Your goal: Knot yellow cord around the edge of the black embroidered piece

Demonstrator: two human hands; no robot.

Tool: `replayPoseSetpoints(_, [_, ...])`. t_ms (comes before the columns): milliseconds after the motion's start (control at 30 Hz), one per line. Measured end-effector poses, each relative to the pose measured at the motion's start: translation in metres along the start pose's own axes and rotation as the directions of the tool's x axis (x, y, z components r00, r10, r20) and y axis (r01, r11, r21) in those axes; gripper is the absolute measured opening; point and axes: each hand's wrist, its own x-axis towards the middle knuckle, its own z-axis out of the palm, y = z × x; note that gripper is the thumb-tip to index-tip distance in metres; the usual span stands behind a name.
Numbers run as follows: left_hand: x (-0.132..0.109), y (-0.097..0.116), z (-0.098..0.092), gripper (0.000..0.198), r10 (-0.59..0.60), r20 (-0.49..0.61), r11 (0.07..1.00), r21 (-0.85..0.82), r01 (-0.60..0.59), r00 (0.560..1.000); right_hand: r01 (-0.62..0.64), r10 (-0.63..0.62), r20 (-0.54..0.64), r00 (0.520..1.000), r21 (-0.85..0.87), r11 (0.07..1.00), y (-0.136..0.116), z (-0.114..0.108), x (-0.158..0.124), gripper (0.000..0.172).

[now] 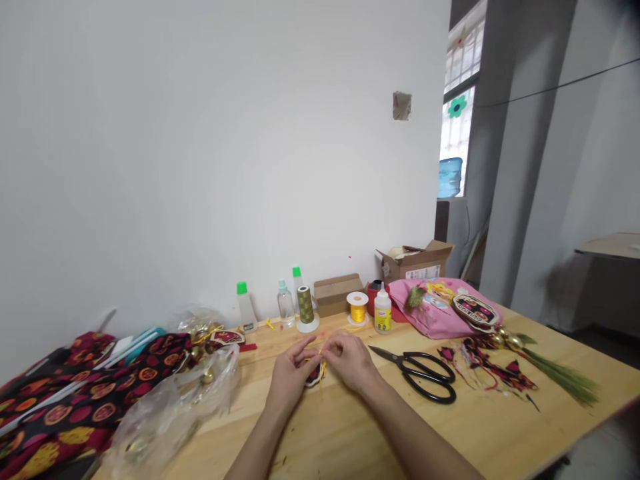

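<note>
My left hand (291, 373) and my right hand (350, 361) meet over the middle of the wooden table, their fingertips almost touching. Both pinch a thin yellow cord (323, 369). Partly hidden beneath the left fingers is a small dark fabric ornament (314, 381) with a pale edge, and the cord lies along it. Just right of my right hand, black-handled scissors (417, 373) rest with their blades pointing toward it. Behind the hands stands a white spool of yellow cord (358, 310). How the cord runs between the fingertips is too small to make out.
A glue bottle (383, 313), a green thread cone (305, 307) and a green-capped bottle (246, 308) line the back. Patterned fabric (150, 373) and a plastic bag (170, 407) crowd the left. Fabric scraps (493, 367), a pink bag (425, 313) and a green tassel (563, 375) lie right.
</note>
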Motion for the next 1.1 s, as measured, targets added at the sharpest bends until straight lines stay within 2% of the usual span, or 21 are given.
replayPoseSetpoints(200, [-0.0019, 0.0088, 0.0008, 0.055, -0.014, -0.059, 1.000, -0.023, 0.013, 0.998, -0.023, 0.023, -0.001, 1.000, 0.008, 1.000, 0.0019, 0.0004, -0.0001, 0.011])
replayPoseSetpoints(333, [-0.0003, 0.0055, -0.0003, 0.054, 0.011, -0.043, 1.000, -0.011, -0.012, 0.999, -0.060, 0.061, 0.010, 0.998, -0.020, 0.998, 0.0008, -0.0001, -0.0008, 0.010])
replayPoseSetpoints(567, [0.0013, 0.0006, -0.0009, 0.042, -0.040, -0.056, 0.999, -0.028, 0.038, 0.998, 0.052, -0.054, -0.033, 0.998, -0.054, 0.997, 0.0004, -0.0008, -0.0024, 0.005])
replayPoseSetpoints(800, [-0.0008, 0.0047, 0.0025, 0.032, -0.099, -0.109, 0.994, -0.047, 0.094, 0.989, -0.095, 0.086, -0.112, 0.990, -0.079, 0.992, 0.0021, -0.0044, 0.0008, 0.011])
replayPoseSetpoints(967, [-0.0017, 0.0044, 0.0038, 0.024, -0.053, -0.070, 0.997, 0.057, 0.057, 0.996, -0.103, 0.109, -0.108, 0.988, 0.052, 0.993, 0.0023, -0.0045, 0.0022, 0.014])
replayPoseSetpoints(1033, [-0.0013, 0.0027, 0.0034, 0.022, -0.045, -0.048, 0.996, 0.078, 0.048, 0.998, -0.139, 0.160, -0.100, 0.982, 0.186, 0.973, 0.0039, -0.0034, 0.0036, 0.016])
replayPoseSetpoints(1100, [-0.0005, 0.0009, 0.0026, 0.021, -0.037, -0.034, 0.995, 0.091, 0.040, 0.999, -0.224, 0.265, -0.040, 0.964, 0.421, 0.879, 0.0050, -0.0031, 0.0055, 0.015])
